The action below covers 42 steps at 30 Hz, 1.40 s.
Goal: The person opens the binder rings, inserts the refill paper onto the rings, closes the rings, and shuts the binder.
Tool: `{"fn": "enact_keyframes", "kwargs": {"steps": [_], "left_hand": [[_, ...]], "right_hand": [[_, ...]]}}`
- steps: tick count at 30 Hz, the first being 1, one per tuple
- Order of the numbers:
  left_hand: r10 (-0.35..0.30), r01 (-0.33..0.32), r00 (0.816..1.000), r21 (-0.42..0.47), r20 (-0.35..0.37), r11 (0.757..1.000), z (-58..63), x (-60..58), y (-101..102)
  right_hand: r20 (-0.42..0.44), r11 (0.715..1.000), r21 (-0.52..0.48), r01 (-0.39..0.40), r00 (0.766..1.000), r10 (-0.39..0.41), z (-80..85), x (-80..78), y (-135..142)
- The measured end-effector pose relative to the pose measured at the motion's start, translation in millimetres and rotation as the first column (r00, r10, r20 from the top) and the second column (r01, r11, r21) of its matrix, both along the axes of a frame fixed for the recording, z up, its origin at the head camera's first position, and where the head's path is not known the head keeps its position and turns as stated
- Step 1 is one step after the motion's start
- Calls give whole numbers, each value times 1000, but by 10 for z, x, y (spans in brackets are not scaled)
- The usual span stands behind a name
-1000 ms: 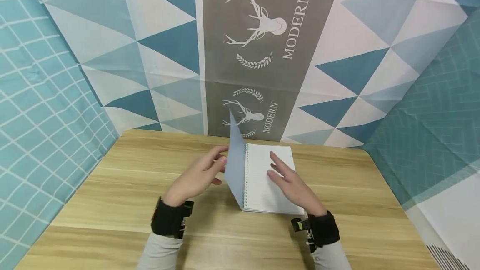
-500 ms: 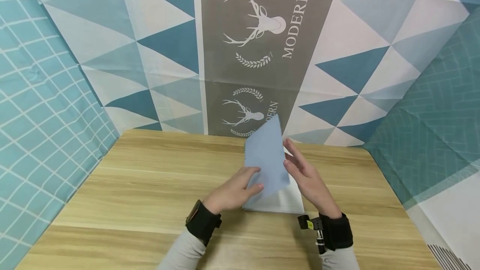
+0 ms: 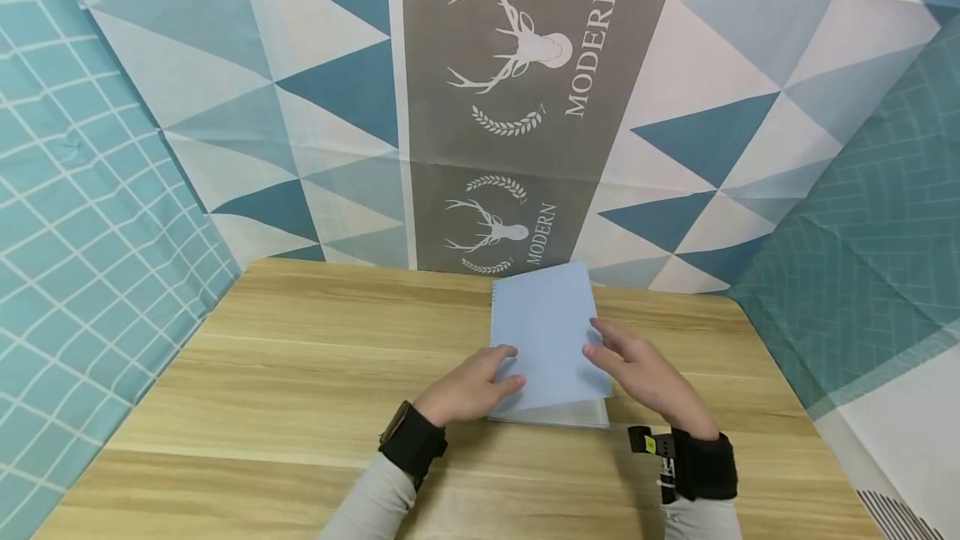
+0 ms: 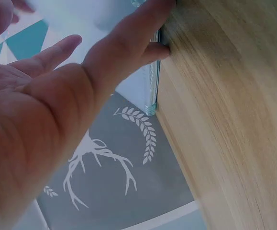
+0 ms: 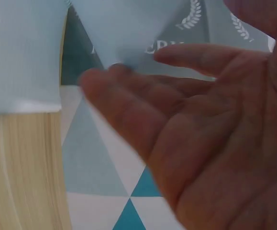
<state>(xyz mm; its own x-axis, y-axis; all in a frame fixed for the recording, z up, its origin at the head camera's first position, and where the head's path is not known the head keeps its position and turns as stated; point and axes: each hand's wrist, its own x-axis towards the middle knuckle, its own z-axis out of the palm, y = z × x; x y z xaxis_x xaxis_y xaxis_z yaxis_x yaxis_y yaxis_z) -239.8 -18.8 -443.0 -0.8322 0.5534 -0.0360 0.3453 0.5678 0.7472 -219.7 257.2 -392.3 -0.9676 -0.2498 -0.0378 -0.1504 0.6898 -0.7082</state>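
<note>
A spiral-bound notebook lies on the wooden table in the head view, its pale blue cover swung over most of the pages and its right side still raised. White pages show below the cover's lower edge. Over the cover's lower left part, the fingers of my left hand are spread and relaxed. My right hand has its fingertips right at the cover's right edge, fingers extended. The left wrist view has the coil binding beside the left fingers. Lined paper appears left of the right hand in its wrist view.
The wooden table reaches to a patterned cloth backdrop just behind the notebook. Blue grid cloth hangs on the left, teal cloth on the right. Both wrists wear black straps with small cameras.
The blue cover has swung from standing upright on the left over to the right, down onto the pages. My left hand followed it rightward; my right hand moved off the page to the right.
</note>
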Motion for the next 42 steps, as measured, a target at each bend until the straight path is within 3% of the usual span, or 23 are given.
{"fn": "enact_keyframes", "kwargs": {"steps": [7,16,22,25,31,42], "left_hand": [[4,-4,1000,0,5,1000,-8,-7,-6],[7,-6,1000,-29,8,1000,3,-22,-65],[80,-82,996,-115,-24,990,43,-4,-143],[124,-143,987,-213,-97,967,55,25,-171],[141,-247,953,-418,-268,874,1,72,-179],[141,-314,926,-504,-351,804,-27,148,-151]], "right_hand": [[92,994,106,-15,996,6,-153,-82,-64],[137,978,200,-56,990,29,-361,-143,-181],[157,973,202,-112,984,81,-453,-161,-370],[176,969,202,-139,979,104,-474,-152,-495],[179,958,231,-169,975,129,-498,-93,-691],[103,901,407,-153,987,121,-582,-37,-889]]}}
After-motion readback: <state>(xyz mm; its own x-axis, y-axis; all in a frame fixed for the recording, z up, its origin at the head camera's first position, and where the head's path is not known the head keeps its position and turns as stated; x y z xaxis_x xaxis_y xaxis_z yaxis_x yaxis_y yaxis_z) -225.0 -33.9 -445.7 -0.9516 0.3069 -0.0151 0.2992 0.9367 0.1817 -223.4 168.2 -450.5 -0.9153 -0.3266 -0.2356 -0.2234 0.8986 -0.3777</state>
